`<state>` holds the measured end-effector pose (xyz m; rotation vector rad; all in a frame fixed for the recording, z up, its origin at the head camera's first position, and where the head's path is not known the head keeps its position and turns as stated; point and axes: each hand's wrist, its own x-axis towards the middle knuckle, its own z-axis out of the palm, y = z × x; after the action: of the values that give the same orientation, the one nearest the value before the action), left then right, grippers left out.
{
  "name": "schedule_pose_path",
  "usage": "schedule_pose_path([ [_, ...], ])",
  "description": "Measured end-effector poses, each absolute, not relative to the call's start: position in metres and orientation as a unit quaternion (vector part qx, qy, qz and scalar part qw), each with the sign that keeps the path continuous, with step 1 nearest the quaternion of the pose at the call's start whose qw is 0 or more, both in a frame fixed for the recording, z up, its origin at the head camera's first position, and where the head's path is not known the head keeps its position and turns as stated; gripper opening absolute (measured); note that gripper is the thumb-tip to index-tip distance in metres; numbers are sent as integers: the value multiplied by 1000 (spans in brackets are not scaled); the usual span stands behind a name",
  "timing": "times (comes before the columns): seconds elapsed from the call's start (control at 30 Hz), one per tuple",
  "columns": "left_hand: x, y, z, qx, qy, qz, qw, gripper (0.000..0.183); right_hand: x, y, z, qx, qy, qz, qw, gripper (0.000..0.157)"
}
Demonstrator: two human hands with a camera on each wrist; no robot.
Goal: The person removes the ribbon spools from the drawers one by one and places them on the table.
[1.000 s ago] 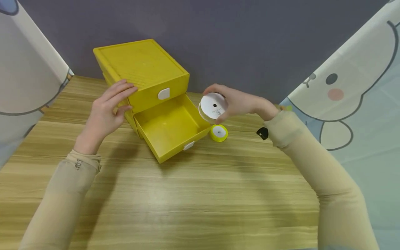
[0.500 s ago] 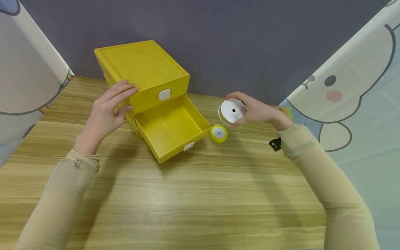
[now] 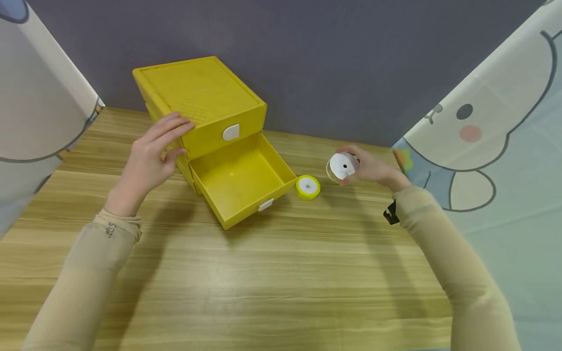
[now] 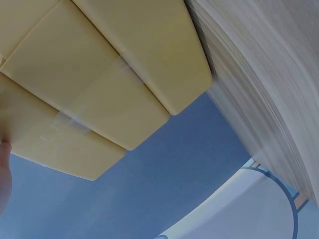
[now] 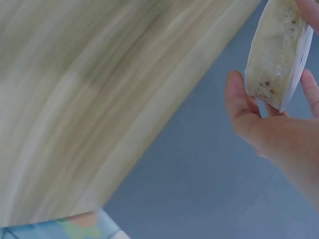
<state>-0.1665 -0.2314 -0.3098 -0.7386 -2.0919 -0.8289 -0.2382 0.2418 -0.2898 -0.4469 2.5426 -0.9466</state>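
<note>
My right hand (image 3: 371,168) grips a white ribbon spool (image 3: 343,166) by its rim, above the back right of the table. In the right wrist view the spool (image 5: 274,55) shows a cream ribbon with small star marks wound between its white discs. My left hand (image 3: 151,156) rests on the near left corner of a yellow drawer unit (image 3: 197,92), fingers on top and thumb at the side. The lower drawer (image 3: 239,175) is pulled out, and nothing is seen inside it. A smaller yellow spool (image 3: 308,187) with a white centre lies flat beside that drawer's front right corner.
The wooden table (image 3: 263,282) runs under everything. A dark grey panel (image 3: 329,63) stands behind the unit. Cloth with cartoon animals (image 3: 483,122) hangs at the right, with more at the left. A black object (image 3: 391,213) sits at the right cuff.
My right hand has carried the white ribbon spool rightward, away from the drawer and past the yellow spool. The left hand, drawer unit and yellow spool have stayed put.
</note>
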Motion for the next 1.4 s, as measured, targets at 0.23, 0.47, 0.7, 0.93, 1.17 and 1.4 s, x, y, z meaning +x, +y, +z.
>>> schedule_pose_path([
  [0.23, -166, -232, -310, -287, -815, -332, 379, 51, -239, 254, -311, -126, 909, -345, 196, 85],
  [0.47, -164, -233, -309, -286, -823, -319, 372, 52, -237, 260, -333, -105, 904, -353, 217, 88],
  [0.7, -163, -234, -309, -282, -821, -324, 375, 51, -237, 263, -350, -103, 898, -362, 229, 90],
  [0.93, -164, -234, -311, -281, -816, -332, 381, 50, -235, 260, -360, -88, 890, -370, 250, 88],
  [1.17, -164, -234, -312, -282, -816, -332, 380, 50, -233, 258, -367, -84, 885, -372, 267, 88],
  [1.4, -164, -235, -311, -283, -817, -329, 379, 51, -234, 257, -374, -81, 887, -374, 259, 88],
])
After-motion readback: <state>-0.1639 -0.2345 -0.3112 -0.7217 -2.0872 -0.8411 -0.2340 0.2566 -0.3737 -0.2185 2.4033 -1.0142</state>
